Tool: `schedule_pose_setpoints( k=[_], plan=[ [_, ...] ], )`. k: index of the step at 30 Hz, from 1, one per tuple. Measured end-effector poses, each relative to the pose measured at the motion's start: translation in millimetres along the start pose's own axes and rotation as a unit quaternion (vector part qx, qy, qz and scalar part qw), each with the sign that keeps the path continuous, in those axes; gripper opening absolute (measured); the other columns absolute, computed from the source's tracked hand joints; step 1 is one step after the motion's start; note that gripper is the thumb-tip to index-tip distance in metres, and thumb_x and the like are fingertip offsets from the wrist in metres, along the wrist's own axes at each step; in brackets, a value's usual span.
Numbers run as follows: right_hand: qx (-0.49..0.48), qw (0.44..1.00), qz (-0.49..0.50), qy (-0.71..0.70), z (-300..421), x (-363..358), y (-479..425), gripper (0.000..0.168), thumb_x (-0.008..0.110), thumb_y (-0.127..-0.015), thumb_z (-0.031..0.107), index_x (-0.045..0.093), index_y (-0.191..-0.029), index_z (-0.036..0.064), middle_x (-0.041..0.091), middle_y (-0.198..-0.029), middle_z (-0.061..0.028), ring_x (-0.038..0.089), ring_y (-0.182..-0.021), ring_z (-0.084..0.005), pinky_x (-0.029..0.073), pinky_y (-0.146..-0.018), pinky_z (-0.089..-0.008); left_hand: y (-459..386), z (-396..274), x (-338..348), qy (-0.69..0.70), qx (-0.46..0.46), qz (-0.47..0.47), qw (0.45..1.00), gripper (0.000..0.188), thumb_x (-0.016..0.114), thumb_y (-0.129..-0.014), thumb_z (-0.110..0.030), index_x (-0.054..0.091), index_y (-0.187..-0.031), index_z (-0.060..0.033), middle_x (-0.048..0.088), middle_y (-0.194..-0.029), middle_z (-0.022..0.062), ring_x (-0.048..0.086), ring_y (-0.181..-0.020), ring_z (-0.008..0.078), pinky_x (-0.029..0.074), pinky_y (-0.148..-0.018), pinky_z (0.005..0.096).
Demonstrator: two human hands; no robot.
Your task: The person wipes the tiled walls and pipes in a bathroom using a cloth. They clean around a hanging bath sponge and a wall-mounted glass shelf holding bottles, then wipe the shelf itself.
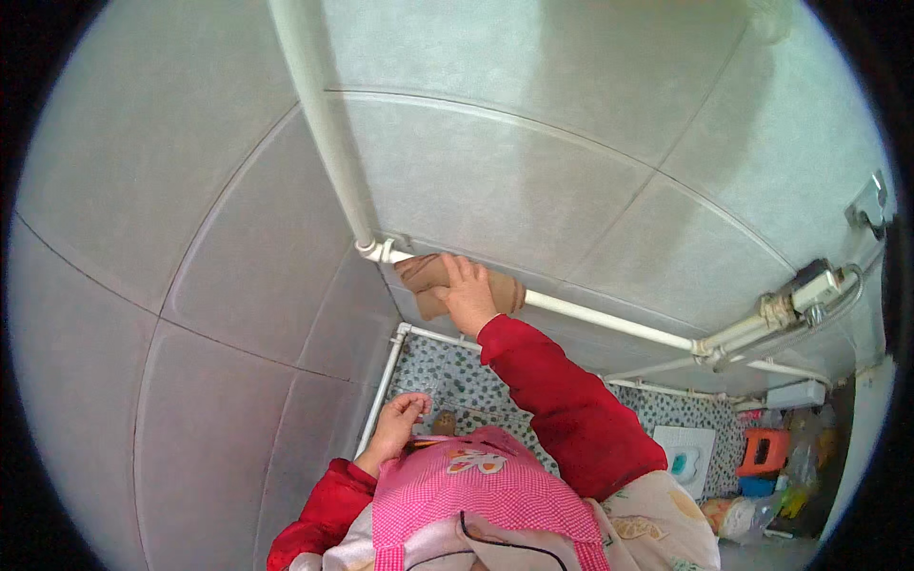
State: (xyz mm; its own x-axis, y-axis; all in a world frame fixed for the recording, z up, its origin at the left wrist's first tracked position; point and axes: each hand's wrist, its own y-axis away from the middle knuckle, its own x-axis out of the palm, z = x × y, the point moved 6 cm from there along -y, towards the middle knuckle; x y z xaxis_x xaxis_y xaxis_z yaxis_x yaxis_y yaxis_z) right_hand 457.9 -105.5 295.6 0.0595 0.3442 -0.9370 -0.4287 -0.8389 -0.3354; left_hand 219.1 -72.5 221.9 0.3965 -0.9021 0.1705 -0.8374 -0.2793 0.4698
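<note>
My right hand presses a brown cloth around a white horizontal pipe that runs along the tiled wall. The cloth drapes over the pipe close to the corner, and its lower edge hangs below my fingers. Just left of it, an elbow fitting joins this pipe to a thicker vertical pipe. In front of my pink checked apron, my left hand hovers with its fingers curled together. Nothing can be seen held in it.
Grey tile walls meet at the corner. Lower pipes skirt the pebble-patterned floor. To the right are a valve assembly with a hose, a white squat toilet, an orange plastic stool and several plastic bags.
</note>
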Motion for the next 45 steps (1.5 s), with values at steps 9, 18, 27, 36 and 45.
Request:
schedule_pose_setpoints(
  k=[9,18,27,36,45],
  plan=[
    [0.015,1.0,0.01,0.004,-86,-67,120,0.018,0.058,-0.075,0.019,0.071,-0.088,0.015,0.039,-0.142,-0.0067,0.037,-0.127,-0.0311,0.032,-0.1,-0.0457,-12,-9,89,-0.009,-0.027,0.111,0.993,0.019,0.05,-0.096,-0.013,0.062,-0.106,-0.0025,0.062,-0.092,0.0003,0.053,-0.082,0.0064,0.044,-0.075,0.0218],
    [0.169,0.98,0.014,0.103,-193,-129,294,0.025,0.062,-0.073,0.013,0.072,-0.095,0.021,0.038,-0.143,-0.0064,0.032,-0.132,-0.0327,0.022,-0.108,-0.0505,-11,10,150,-0.076,0.011,0.172,0.982,0.021,0.052,-0.096,-0.019,0.063,-0.107,-0.005,0.064,-0.096,0.0,0.057,-0.087,0.0089,0.046,-0.074,0.0247],
    [0.274,0.936,-0.049,-0.216,-198,-151,332,0.058,0.051,-0.062,-0.009,0.061,-0.115,0.013,0.044,-0.137,-0.0113,0.03,-0.133,-0.0352,0.021,-0.11,-0.0454,-3,17,184,-0.075,0.009,0.166,0.983,0.023,0.051,-0.096,-0.019,0.062,-0.109,-0.0045,0.064,-0.097,0.0004,0.058,-0.087,0.01,0.046,-0.076,0.0251],
    [0.346,0.457,-0.389,-0.721,-231,-285,319,0.043,0.043,-0.098,0.027,0.039,-0.135,0.007,0.047,-0.134,-0.0089,0.044,-0.124,-0.0246,0.036,-0.105,-0.0416,-7,17,190,-0.058,0.028,0.162,0.985,0.023,0.05,-0.096,-0.019,0.062,-0.11,-0.0049,0.064,-0.097,0.0001,0.058,-0.087,0.0093,0.045,-0.075,0.0241],
    [0.059,0.754,-0.621,-0.206,-156,-534,244,0.046,0.045,-0.097,0.035,0.042,-0.131,0.003,0.05,-0.129,-0.0101,0.05,-0.118,-0.0251,0.042,-0.101,-0.0399,-13,23,179,-0.079,0.034,0.166,0.982,0.023,0.051,-0.095,-0.019,0.063,-0.108,-0.0039,0.065,-0.098,0.0035,0.061,-0.091,0.0141,0.05,-0.078,0.0301]
  ],
)
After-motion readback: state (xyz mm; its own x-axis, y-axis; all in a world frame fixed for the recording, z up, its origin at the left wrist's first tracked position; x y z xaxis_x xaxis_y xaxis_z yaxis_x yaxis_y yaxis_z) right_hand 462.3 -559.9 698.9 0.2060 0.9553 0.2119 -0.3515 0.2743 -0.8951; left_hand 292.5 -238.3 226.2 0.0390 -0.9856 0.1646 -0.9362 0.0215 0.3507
